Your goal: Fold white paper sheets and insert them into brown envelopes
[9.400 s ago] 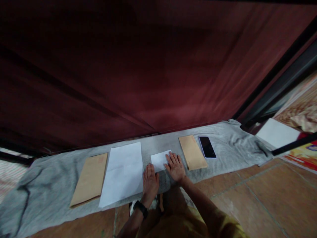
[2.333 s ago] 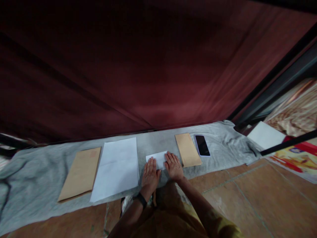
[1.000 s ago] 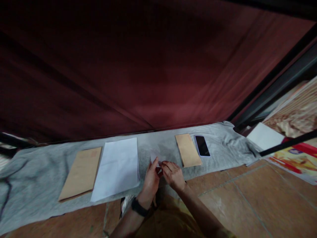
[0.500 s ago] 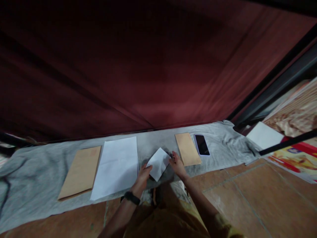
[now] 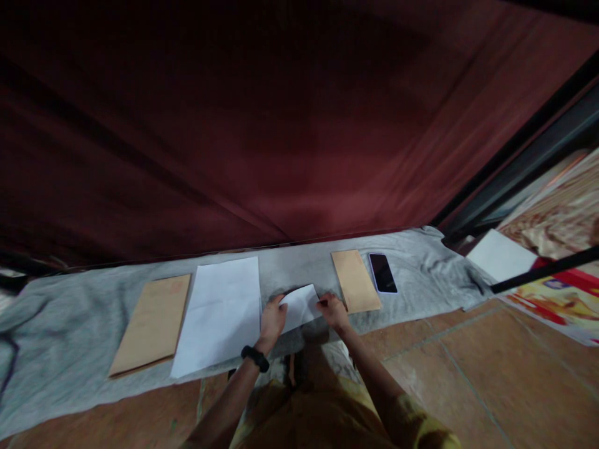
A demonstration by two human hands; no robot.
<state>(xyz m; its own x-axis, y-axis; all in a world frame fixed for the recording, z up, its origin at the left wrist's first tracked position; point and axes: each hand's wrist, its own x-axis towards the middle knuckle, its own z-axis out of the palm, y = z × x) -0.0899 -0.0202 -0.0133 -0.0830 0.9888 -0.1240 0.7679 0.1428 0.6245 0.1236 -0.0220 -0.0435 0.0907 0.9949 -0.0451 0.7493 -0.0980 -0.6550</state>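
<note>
Between my hands is a small folded sheet of white paper [image 5: 300, 307], lying crosswise above the grey cloth. My left hand [image 5: 272, 321], with a black band on its wrist, pinches the paper's left end, thumb on top. At the right end, the fingers of my right hand [image 5: 332, 309] are closed on the paper's edge. A stack of larger white paper [image 5: 222, 312] lies just left of my left hand. Close beyond my right hand rests a small brown envelope [image 5: 355, 280].
Brown envelopes [image 5: 152, 324] lie at the far left of the grey cloth [image 5: 299, 262]. A phone [image 5: 382, 273] sits right of the small envelope. Dark red fabric [image 5: 299, 156] hangs behind. A black bar [image 5: 543, 269] and a colourful box [image 5: 561, 296] stand at the right, above floor tiles.
The small white paper has turned from a diamond-like slant to lying more level, and looks narrower. My left hand has moved up, and my right fingers have closed on its right end.
</note>
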